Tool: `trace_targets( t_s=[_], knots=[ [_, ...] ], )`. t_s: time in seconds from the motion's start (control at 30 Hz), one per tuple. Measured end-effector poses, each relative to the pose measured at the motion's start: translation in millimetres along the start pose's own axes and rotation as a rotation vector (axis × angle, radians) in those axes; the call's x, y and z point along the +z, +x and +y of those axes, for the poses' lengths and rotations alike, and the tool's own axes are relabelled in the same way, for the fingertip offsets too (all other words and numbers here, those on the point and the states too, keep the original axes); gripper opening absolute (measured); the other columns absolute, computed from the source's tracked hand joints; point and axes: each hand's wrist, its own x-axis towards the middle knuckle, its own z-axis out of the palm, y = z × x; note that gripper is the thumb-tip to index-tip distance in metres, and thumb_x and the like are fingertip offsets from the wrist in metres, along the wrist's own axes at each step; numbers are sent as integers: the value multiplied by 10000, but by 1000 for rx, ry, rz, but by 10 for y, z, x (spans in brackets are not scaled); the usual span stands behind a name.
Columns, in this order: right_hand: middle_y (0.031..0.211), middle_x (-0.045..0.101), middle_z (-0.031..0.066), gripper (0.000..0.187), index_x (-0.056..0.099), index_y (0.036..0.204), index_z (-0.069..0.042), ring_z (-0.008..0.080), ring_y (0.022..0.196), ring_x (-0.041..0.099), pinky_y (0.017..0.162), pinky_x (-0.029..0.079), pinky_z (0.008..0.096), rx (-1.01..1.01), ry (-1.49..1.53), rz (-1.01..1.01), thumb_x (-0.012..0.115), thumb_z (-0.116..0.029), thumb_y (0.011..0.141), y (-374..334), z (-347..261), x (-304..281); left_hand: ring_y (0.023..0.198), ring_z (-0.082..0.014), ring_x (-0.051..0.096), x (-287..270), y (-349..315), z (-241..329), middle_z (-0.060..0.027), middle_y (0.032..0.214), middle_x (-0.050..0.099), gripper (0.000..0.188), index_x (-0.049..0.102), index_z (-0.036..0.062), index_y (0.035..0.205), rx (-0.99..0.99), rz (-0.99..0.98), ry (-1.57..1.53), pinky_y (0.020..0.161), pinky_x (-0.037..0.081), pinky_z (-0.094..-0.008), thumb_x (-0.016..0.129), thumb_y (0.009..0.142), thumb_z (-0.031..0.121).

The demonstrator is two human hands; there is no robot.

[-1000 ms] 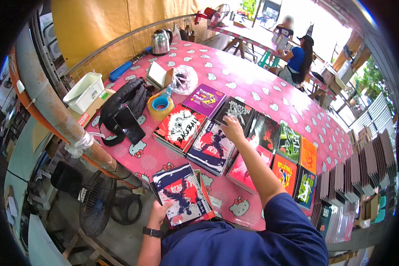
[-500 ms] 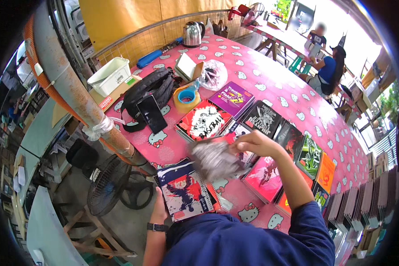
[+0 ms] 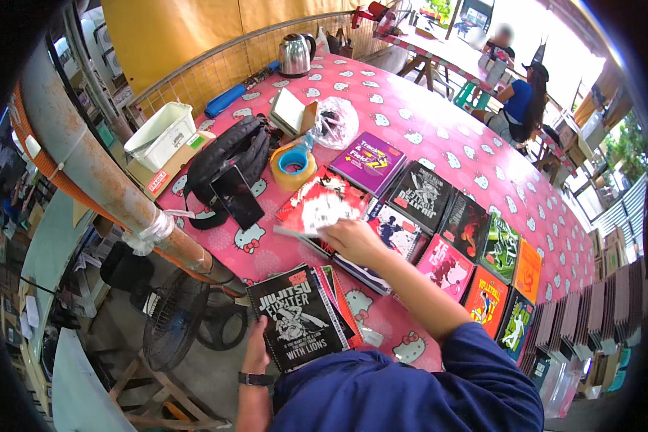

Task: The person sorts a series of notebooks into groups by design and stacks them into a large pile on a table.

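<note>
At the table's near edge, my left hand (image 3: 255,351) grips the left side of a fanned stack of spiral notebooks. A black notebook (image 3: 299,318) with a white fighter drawing lies on top, and red and orange covers (image 3: 343,299) stick out at its right. Farther out, my right hand (image 3: 354,242) has its fingers closed on the near edge of a red, black and white notebook (image 3: 322,205). That notebook is tilted and blurred, raised off its pile. Just right of this hand lies a pile topped by a white notebook with dark blue and red figures (image 3: 396,232).
More notebook piles spread rightward, including purple (image 3: 369,164), black (image 3: 420,194), pink (image 3: 445,265) and orange (image 3: 529,268) covers. Tape rolls (image 3: 294,169), a phone (image 3: 237,198) and a black backpack (image 3: 234,155) lie left. A rusty post (image 3: 108,151) stands beside the table; two people sit farther back.
The black notebook has come onto the left-hand stack, covering the blue, red and white one. My right hand has moved left and taken hold of the red, black and white notebook.
</note>
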Motion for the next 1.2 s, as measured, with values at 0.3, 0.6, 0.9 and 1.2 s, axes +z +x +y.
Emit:
trace_targets(
  t_s=[0.3,0.6,0.9,1.2],
  knots=[
    [1177,520,207,548,518,1120,38,321,1055,513,845,448,397,343,-433,247,569,-404,800,610,1550,228,883,-171,588,101,23,138,-74,1003,614,366,536,1,1105,-12,9,281,792,472,-321,635,789,157],
    [713,610,189,140,563,809,-39,345,671,611,607,485,440,341,-464,136,465,-135,782,663,1599,-84,828,-182,611,157,19,61,-90,967,626,335,589,-30,1033,75,79,203,768,482,-310,654,766,161],
    [899,608,130,475,575,1060,-42,309,857,579,766,463,387,296,237,-197,624,-418,774,-768,-580,115,904,-230,608,39,22,126,-120,1047,598,530,486,-8,1162,-144,-245,-179,771,520,-360,559,843,409],
    [1173,506,143,810,298,1305,22,191,1084,490,953,364,326,790,1392,148,754,-197,673,-1265,-627,634,825,-173,612,389,-210,294,-93,937,620,479,532,-2,1064,174,-308,157,756,508,-311,709,620,-22]
  ],
)
